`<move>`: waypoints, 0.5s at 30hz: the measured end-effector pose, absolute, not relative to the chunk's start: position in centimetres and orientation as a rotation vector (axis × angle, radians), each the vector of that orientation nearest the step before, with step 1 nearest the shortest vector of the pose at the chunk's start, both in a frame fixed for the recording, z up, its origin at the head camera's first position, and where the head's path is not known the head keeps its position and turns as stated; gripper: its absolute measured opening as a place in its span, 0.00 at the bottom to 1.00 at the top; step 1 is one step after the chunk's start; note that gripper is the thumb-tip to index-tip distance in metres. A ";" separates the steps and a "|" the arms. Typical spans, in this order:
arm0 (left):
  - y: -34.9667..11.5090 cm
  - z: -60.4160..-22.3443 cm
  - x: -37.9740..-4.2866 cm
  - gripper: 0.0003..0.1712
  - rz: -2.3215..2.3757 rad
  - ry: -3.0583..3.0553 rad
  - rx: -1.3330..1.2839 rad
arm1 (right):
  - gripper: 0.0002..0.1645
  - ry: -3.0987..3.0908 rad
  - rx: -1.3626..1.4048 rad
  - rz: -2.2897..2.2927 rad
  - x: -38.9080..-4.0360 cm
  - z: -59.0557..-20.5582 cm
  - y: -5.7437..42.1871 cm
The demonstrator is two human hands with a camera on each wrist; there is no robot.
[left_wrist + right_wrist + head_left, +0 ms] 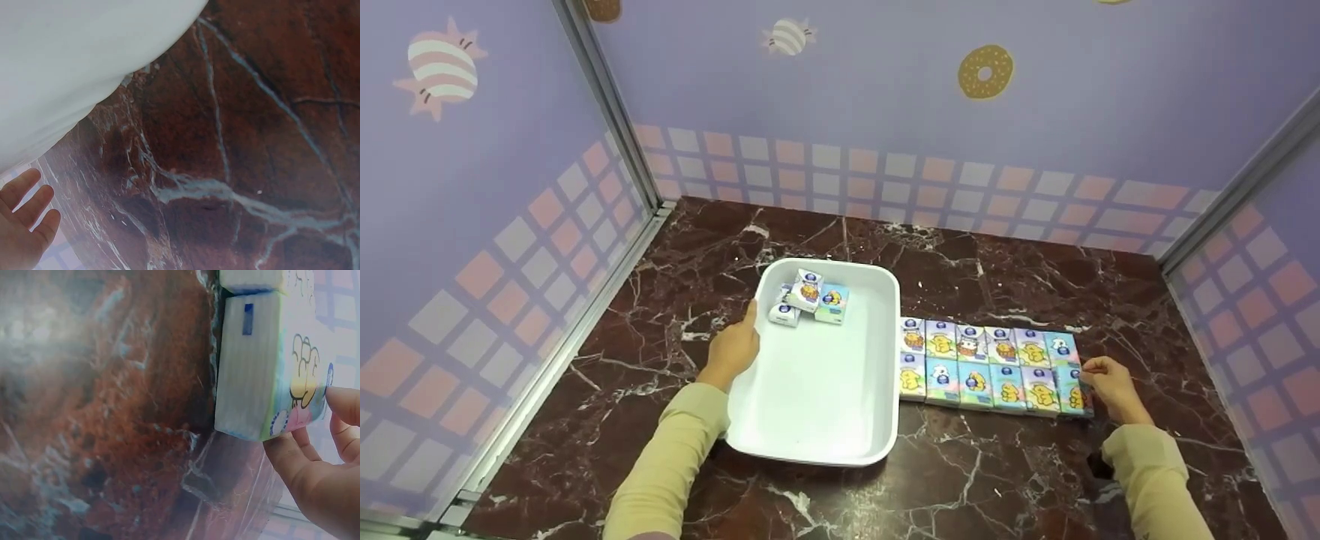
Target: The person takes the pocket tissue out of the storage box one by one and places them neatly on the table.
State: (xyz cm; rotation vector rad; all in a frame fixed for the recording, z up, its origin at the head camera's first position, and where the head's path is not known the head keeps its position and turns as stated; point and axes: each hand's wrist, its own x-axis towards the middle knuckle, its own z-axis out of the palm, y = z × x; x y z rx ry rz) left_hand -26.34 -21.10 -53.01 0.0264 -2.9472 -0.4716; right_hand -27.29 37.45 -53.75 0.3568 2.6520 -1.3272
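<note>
My left hand (735,349) rests at the left wall of a white tray (887,375), index finger extended along the rim. Several small tissue packs (808,291) lie in a loose pile at the tray's far left corner. To the right of the tray, printed tissue packs stand side by side in two rows (975,382). My right hand (1114,386) is at the right end of these rows, with thumb and curled fingers pinching the edge of the end tissue pack (301,377). In the left wrist view, relaxed fingers (35,205) show below the tray's outer wall.
The dark red marble tabletop (945,480) has white veins. Purple walls (855,82) with candy and doughnut pictures enclose it at the back and both sides. A metal strip (562,352) runs along the left edge, and a small dark object (1099,465) sits near the right sleeve.
</note>
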 end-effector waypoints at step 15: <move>-21.2 -53.2 -26.3 0.30 -0.489 -2.924 0.002 | 0.16 2.536 0.341 -1.479 -26.8 -54.2 37.5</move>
